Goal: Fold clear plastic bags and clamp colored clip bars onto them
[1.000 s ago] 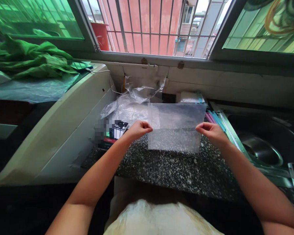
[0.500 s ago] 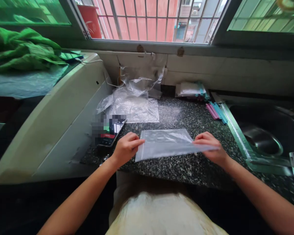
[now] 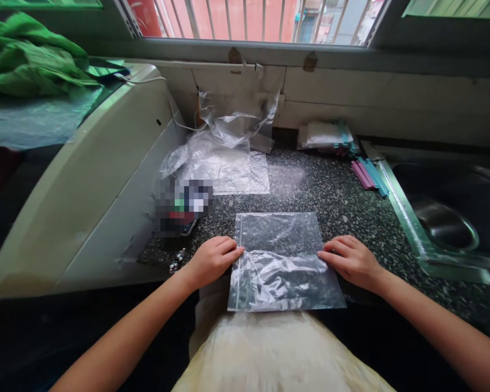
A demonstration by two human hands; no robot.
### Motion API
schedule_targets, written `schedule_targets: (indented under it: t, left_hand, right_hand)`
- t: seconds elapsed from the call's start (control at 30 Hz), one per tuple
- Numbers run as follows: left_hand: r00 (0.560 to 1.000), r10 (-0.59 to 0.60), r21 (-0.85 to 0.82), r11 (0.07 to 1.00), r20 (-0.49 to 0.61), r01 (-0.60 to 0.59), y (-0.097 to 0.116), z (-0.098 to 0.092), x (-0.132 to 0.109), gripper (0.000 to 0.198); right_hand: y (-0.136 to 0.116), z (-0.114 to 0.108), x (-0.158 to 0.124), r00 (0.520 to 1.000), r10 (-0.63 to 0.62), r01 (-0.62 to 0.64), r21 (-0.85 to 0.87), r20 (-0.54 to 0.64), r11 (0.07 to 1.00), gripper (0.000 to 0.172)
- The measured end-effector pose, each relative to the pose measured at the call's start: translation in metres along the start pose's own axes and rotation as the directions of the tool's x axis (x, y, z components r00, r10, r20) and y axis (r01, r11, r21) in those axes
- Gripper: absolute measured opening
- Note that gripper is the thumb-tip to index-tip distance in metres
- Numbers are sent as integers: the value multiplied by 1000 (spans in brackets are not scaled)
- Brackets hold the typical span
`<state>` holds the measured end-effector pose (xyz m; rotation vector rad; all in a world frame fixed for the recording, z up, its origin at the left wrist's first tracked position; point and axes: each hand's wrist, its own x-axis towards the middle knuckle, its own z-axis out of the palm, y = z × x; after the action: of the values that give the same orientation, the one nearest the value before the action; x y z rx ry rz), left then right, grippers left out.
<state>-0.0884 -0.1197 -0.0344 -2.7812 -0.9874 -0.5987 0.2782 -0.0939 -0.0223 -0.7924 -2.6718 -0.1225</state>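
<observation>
A clear plastic zip bag (image 3: 283,272) lies spread out in front of me, its far part on the speckled counter and its near part reaching over the front edge. My left hand (image 3: 213,261) pinches the bag's left side, by the zip strip, between thumb and fingers. On the opposite side my right hand (image 3: 351,262) pinches the right edge. Light creases run across the bag's middle. Beyond it, a stack of clear plastic bags (image 3: 232,169) rests at the back left of the counter.
A phone (image 3: 183,215), partly blurred out, lies left of the bag. Pink strips (image 3: 362,174) and teal strips (image 3: 374,175) lie near the sink (image 3: 408,239) on the right. Packed bags (image 3: 322,134) sit against the wall. A white appliance (image 3: 118,158) carrying green cloth (image 3: 28,60) borders the left.
The bag was folded up and lifted between my hands; now it is unfolded and flatter, its near part lowered over the counter's edge. The view has tilted downward.
</observation>
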Motion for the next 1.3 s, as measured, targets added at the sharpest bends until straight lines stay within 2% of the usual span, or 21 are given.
schedule_targets:
  t: [0.23,0.43,0.57,0.67,0.77,0.83,0.93,1.03,1.17,1.3]
  left_hand:
    - [996,-59,-16,998,63,60,6,-3,-2,28]
    - [995,-82,23,996,50,81,10,-5,-1,19]
    - [963,-264,-199,942,60,270,12,-7,-1,22]
    - [885,-457,-333,824,88,458,17,-6,1,26]
    - [788,-608,-357,717,97,598,24,-2,6,31]
    - [728,-681,-311,678,78,667,29,2,10,31]
    - [678,-734,-171,666,23,726,34,8,16,29]
    - [676,-737,-38,676,-13,736,36,11,19,29]
    - [688,-723,91,682,-60,725,39,13,21,28]
    - [709,-700,146,695,-82,704,40,14,21,28]
  right_hand:
    - [4,6,-2,993,115,-112,197,-2,974,24]
    - [4,6,-3,986,168,-164,252,7,954,24]
    - [0,4,2,952,298,-303,310,66,901,27]
    - [-4,6,8,890,445,-454,316,104,833,35]
    - [-6,9,16,822,558,-566,261,113,782,42]
    - [-7,11,21,794,598,-607,205,114,768,42]
    - [-8,13,26,782,615,-623,103,102,775,43]
    - [-8,15,30,797,600,-599,-36,68,800,46]
    - [-11,20,32,844,536,-522,-214,6,825,46]
    - [-12,22,33,869,494,-481,-278,-24,832,42]
